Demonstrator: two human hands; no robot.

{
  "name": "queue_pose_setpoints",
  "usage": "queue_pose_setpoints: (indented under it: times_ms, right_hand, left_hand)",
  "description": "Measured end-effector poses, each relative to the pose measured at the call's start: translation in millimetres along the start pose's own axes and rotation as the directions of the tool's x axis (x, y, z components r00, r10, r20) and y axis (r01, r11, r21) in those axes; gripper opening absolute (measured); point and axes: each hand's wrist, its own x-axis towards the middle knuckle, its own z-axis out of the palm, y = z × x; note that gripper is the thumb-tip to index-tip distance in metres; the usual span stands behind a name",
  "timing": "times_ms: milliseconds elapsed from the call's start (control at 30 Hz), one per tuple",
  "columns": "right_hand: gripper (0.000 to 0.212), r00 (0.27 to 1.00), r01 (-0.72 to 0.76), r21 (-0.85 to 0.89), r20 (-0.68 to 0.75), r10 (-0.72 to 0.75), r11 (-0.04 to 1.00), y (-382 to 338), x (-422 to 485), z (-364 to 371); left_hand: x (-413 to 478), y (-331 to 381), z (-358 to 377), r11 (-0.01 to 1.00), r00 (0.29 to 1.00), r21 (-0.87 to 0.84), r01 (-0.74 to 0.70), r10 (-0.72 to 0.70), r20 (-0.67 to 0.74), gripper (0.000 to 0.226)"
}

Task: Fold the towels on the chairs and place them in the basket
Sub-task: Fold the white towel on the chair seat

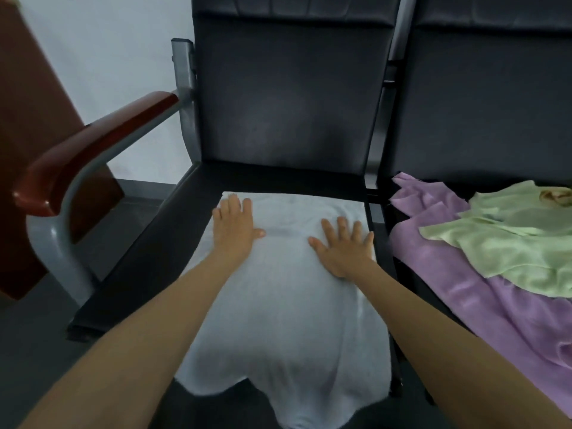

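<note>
A white towel [284,305] lies spread over the seat of the dark chair [284,103] in front of me, its near end hanging over the front edge. My left hand [236,227] presses flat on the towel's far left part, fingers straight. Flat on its right part, near the seat's right edge, lies my right hand [345,247] with fingers spread. On the neighbouring chair [483,97] to the right lie a purple towel [458,274] and, on top of it, a crumpled light green towel [510,239]. No basket is in view.
The left chair has a red-brown wooden armrest [93,150] on a grey metal frame [58,243]. A brown wooden panel [28,119] stands at the far left. Behind is a pale wall, below a dark floor [28,335].
</note>
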Motion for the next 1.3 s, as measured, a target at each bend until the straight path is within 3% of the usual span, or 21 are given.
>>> queue_pose_setpoints:
  times_ms: [100, 267, 333, 400, 500, 567, 633, 733, 867, 933, 1000, 1067, 1200, 1300]
  right_hand:
    - [0.067, 0.998, -0.026, 0.019, -0.062, 0.027, 0.999, 1.4, 30.4, -0.5]
    - [0.061, 0.993, -0.024, 0.098, -0.116, 0.036, 0.995, 3.3, 56.4, -3.5]
    - [0.059, 0.984, 0.048, 0.171, -0.176, -0.018, 0.984, 5.6, 55.1, -5.2]
    - [0.055, 0.94, 0.144, 0.245, -0.337, -0.055, 0.959, 6.6, 43.4, -8.5]
    - [0.04, 0.886, 0.254, 0.271, -0.45, -0.111, 0.928, 1.1, 7.9, -15.9]
    - [0.039, 0.942, 0.247, 0.303, -0.297, -0.155, 0.92, -3.2, -23.9, -15.8]
    - [0.058, 0.974, 0.225, 0.263, -0.052, -0.22, 0.938, -1.7, -50.6, -10.5]
    - [0.092, 0.908, 0.286, 0.152, 0.27, -0.319, 0.946, 12.9, -62.8, -14.9]
    - [0.098, 0.867, 0.284, 0.168, 0.376, -0.327, 0.944, 28.4, -30.0, -27.6]
    - [0.09, 0.9, 0.277, 0.192, 0.293, -0.324, 0.942, 27.0, 1.4, -26.9]
    - [0.071, 0.97, 0.233, 0.182, 0.029, -0.242, 0.955, 22.9, 32.3, -28.3]
    - [0.054, 0.97, 0.16, 0.104, -0.201, -0.137, 0.982, 15.7, 49.6, -29.8]
    - [0.044, 0.896, 0.277, -0.002, -0.36, -0.259, 0.961, 1.3, 40.4, -20.6]
    - [0.033, 0.896, 0.342, 0.136, -0.347, -0.279, 0.93, -3.5, 14.8, -17.0]
  left_hand:
    - [5.5, 11.5, 12.8, 0.979, 0.998, -0.204, -0.022, 0.01, -0.057, 0.04]
    - [-11.4, -4.9, 4.4, 0.912, 0.996, -0.402, -0.084, 0.092, 0.0, 0.049]
    - [-33.1, -15.9, 0.8, 0.937, 0.982, -0.325, -0.13, 0.168, 0.089, 0.053]
    - [-55.0, -26.8, 4.0, 0.961, 0.955, -0.197, -0.194, 0.231, 0.187, 0.058]
    - [-70.1, -36.7, 12.9, 0.967, 0.936, -0.182, -0.179, 0.224, 0.273, 0.065]
    - [-73.0, -35.5, 15.9, 0.97, 0.923, -0.186, -0.155, 0.209, 0.323, 0.068]
    - [-75.2, -32.0, 20.0, 0.975, 0.918, -0.161, -0.155, 0.202, 0.342, 0.07]
    - [-69.8, -32.7, 24.1, 0.975, 0.914, -0.136, -0.175, 0.213, 0.346, 0.073]
    - [-44.0, -34.2, 26.9, 0.962, 0.903, -0.125, -0.244, 0.272, 0.333, 0.071]
    - [-14.6, -34.0, 27.3, 0.957, 0.89, -0.132, -0.259, 0.289, 0.352, 0.07]
    - [21.9, -32.8, 21.6, 0.963, 0.889, -0.106, -0.248, 0.27, 0.369, 0.068]
    - [47.9, -25.9, 10.9, 0.964, 0.913, -0.091, -0.25, 0.266, 0.311, 0.06]
    - [35.4, -13.9, -4.6, 0.914, 0.965, -0.316, -0.256, 0.262, -0.023, 0.039]
    - [6.2, -32.5, -9.0, 0.917, 0.972, -0.327, -0.229, 0.235, -0.02, 0.027]
